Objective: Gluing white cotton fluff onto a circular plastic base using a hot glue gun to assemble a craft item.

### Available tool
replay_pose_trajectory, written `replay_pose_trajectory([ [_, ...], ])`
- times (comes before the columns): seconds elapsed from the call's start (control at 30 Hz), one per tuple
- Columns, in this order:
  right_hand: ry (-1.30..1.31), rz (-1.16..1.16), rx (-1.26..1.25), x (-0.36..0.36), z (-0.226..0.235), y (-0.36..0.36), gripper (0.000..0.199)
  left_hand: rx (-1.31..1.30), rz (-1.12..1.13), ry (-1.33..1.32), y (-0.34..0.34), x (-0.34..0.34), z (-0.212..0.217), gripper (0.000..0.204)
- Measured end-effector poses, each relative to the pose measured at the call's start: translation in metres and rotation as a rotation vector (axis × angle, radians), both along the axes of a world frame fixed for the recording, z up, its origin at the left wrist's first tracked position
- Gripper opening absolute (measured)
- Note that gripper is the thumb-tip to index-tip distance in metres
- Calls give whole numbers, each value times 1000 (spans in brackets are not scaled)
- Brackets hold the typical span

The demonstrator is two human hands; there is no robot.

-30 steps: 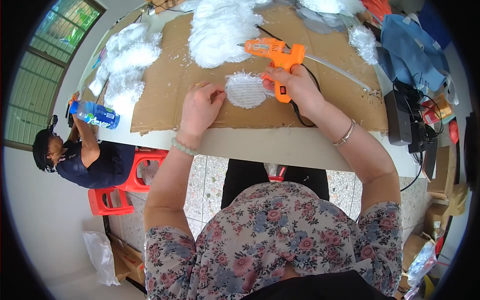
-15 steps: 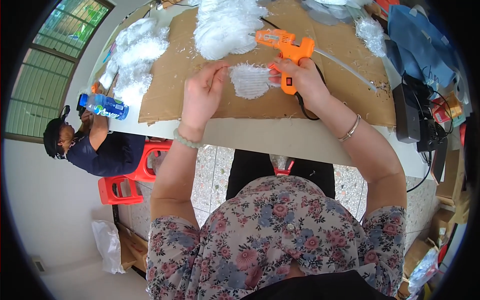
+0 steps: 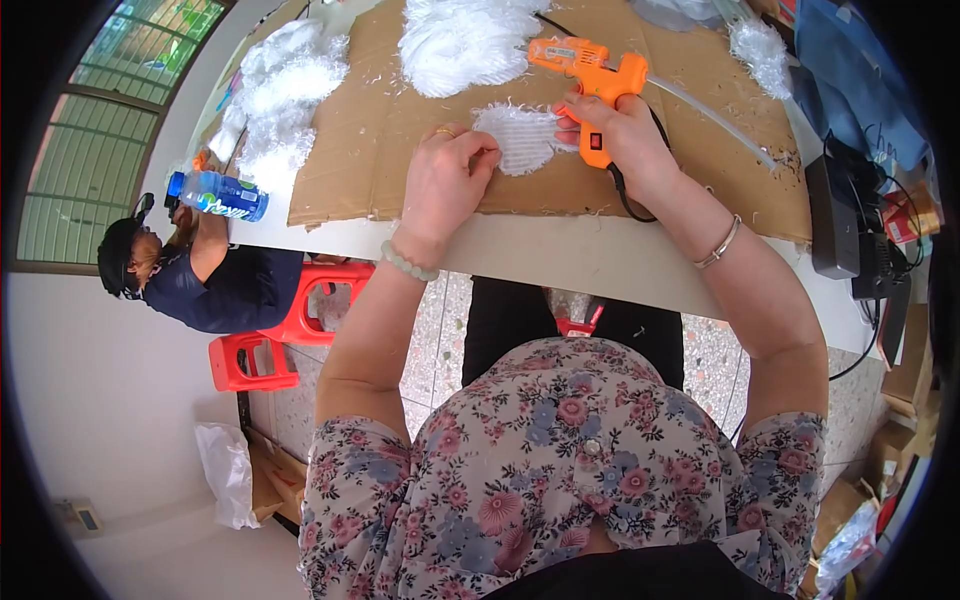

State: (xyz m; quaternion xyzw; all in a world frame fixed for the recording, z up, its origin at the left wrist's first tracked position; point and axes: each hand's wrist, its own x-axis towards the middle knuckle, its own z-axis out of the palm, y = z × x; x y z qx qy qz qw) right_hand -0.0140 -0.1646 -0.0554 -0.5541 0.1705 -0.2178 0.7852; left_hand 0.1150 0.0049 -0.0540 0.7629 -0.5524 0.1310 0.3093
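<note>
My right hand (image 3: 632, 142) is wrapped round the handle of an orange hot glue gun (image 3: 590, 68), its nozzle aimed left and a long clear glue stick (image 3: 715, 122) trailing from its back. On the cardboard (image 3: 375, 130) between my hands lies a small white fringed piece of ribbed material (image 3: 520, 142). The fingertips of my right hand are close to its right edge. My left hand (image 3: 450, 182) is closed at its left edge, thumb and fingers pinched together; whatever they hold is hidden or too small to make out.
A heap of white fringed pieces (image 3: 465, 45) lies beyond. White fluffy material (image 3: 290, 90) and a blue-capped bottle (image 3: 220, 195) are on the left. A person (image 3: 215, 275) sits beside red stools (image 3: 320, 300). Black power adapters (image 3: 835, 220) with cables and a blue bag (image 3: 850, 80) stand right.
My left hand has come down and right, from above the cardboard to the edge of the white piece. The whole view has shifted slightly. The glue gun stays in my right hand.
</note>
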Motion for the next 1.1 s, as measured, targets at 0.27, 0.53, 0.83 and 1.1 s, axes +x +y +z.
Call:
replay_pose_trajectory([
  [0.27,-9,5,-12,0,1,1,26,-153,3,146,-2,-3,11,4],
  [0.53,-19,13,-16,2,2,1,27,17,-135,-178,-1,-6,5,5],
  [0.83,-112,28,-188,-21,40,-10,25,-145,-74,-124,-8,11,15,20],
  [1.1,133,252,-539,-82,44,-22,21,-188,-77,-115,-16,26,11,26],
])
